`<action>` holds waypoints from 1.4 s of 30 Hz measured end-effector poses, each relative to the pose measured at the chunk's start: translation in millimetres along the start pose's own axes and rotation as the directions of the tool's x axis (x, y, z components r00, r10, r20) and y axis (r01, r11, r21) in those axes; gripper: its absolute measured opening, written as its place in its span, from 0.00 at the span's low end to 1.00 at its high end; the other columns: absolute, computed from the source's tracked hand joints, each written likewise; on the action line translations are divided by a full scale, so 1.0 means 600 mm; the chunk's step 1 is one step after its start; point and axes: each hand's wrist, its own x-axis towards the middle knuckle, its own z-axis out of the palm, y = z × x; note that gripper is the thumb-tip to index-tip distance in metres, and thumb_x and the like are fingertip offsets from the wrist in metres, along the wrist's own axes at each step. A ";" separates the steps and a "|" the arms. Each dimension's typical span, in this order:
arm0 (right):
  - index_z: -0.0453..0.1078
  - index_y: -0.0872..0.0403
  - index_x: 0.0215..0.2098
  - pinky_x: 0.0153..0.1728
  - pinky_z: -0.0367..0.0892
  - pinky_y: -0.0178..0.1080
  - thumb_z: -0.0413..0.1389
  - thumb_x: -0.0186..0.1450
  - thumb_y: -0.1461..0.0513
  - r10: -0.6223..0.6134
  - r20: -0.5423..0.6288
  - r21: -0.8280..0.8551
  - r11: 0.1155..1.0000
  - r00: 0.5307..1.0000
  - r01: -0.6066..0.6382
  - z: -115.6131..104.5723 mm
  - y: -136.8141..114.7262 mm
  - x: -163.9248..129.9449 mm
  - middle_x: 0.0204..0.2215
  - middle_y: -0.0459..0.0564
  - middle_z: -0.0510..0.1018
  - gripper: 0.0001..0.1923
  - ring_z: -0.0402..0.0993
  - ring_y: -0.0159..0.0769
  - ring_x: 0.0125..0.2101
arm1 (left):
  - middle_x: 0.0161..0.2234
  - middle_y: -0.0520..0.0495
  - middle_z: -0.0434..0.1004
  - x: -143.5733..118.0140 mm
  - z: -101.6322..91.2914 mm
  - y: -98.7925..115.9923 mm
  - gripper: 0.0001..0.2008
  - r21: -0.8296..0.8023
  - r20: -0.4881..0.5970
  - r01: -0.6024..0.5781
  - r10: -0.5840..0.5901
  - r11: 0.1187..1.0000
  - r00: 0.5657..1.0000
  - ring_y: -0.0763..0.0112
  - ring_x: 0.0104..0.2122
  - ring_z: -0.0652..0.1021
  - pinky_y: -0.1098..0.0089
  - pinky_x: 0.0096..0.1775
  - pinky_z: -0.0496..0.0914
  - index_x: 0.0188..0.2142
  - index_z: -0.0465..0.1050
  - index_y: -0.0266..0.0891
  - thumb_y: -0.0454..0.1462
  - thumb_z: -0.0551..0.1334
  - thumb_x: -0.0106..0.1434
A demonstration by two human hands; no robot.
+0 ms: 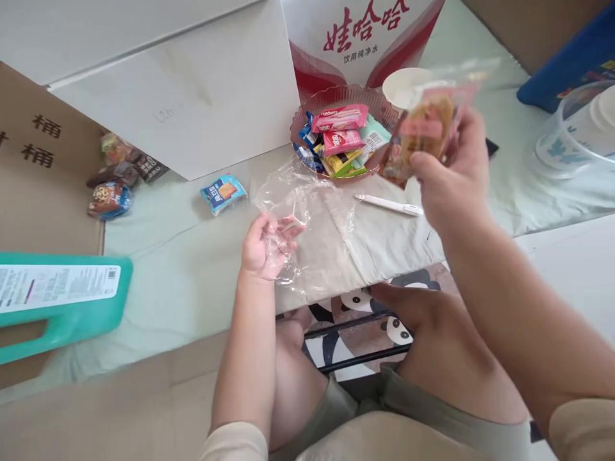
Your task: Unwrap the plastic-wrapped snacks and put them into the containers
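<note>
My left hand (pixel 275 243) is curled around a crumpled clear plastic bag (pixel 312 198), whose thin film spreads over the cloth in front of me. Raised at the right, my right hand (pixel 459 163) grips a wrapped snack (pixel 427 128) between thumb and fingers; motion blurs it, but something round and brown shows through the wrapper. Just left of it stands a ribbed pinkish glass bowl (pixel 300 121) with several small snack packets in it, among them pink wafer packets (pixel 340 120). A white pen (pixel 388 205) lies below the bowl. Left of the bag is a blue snack packet (pixel 223 194).
White boxes (pixel 182 102) and a red-and-white carton (pixel 360 45) stand at the back. A white paper bowl (pixel 403 86) is behind the snack. More packets (pixel 113 198) lie far left, near a green jug (pixel 91 301). At right are a clear container (pixel 567 134) and blue object (pixel 571 57).
</note>
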 end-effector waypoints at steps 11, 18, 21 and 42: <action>0.74 0.43 0.55 0.58 0.66 0.50 0.71 0.47 0.71 0.194 0.520 -0.662 0.707 0.832 0.248 0.052 -0.008 0.156 0.50 0.48 0.81 0.38 0.74 0.45 0.52 | 0.25 0.50 0.83 -0.008 -0.011 0.019 0.29 -0.072 0.079 -0.002 0.008 0.997 0.997 0.71 0.24 0.84 0.80 0.15 0.67 0.17 0.52 0.38 0.45 0.53 0.75; 0.73 0.47 0.55 0.64 0.65 0.47 0.61 0.66 0.55 0.048 0.427 -0.143 0.990 0.903 0.015 0.024 -0.030 0.015 0.56 0.48 0.79 0.19 0.74 0.39 0.58 | 0.30 0.48 0.83 0.004 -0.021 0.009 0.28 0.053 0.142 0.043 -0.051 0.998 0.989 0.71 0.24 0.83 0.81 0.14 0.62 0.19 0.54 0.37 0.47 0.57 0.73; 0.71 0.44 0.57 0.63 0.66 0.47 0.72 0.56 0.55 0.128 0.436 -0.007 0.990 0.891 -0.139 0.039 -0.014 -0.082 0.56 0.48 0.79 0.32 0.74 0.43 0.59 | 0.30 0.47 0.81 0.010 -0.022 -0.006 0.26 0.194 0.225 0.107 -0.150 0.975 0.963 0.69 0.24 0.83 0.79 0.14 0.64 0.20 0.58 0.38 0.47 0.64 0.68; 0.69 0.50 0.25 0.24 0.56 0.38 0.55 0.68 0.53 0.330 -0.021 -0.250 0.912 0.944 -0.324 0.004 0.091 -0.098 0.16 0.43 0.66 0.16 0.62 0.32 0.19 | 0.29 0.51 0.81 0.055 -0.025 -0.025 0.08 0.201 -0.081 -0.319 0.340 0.926 0.937 0.75 0.27 0.81 0.77 0.30 0.75 0.33 0.76 0.41 0.41 0.69 0.64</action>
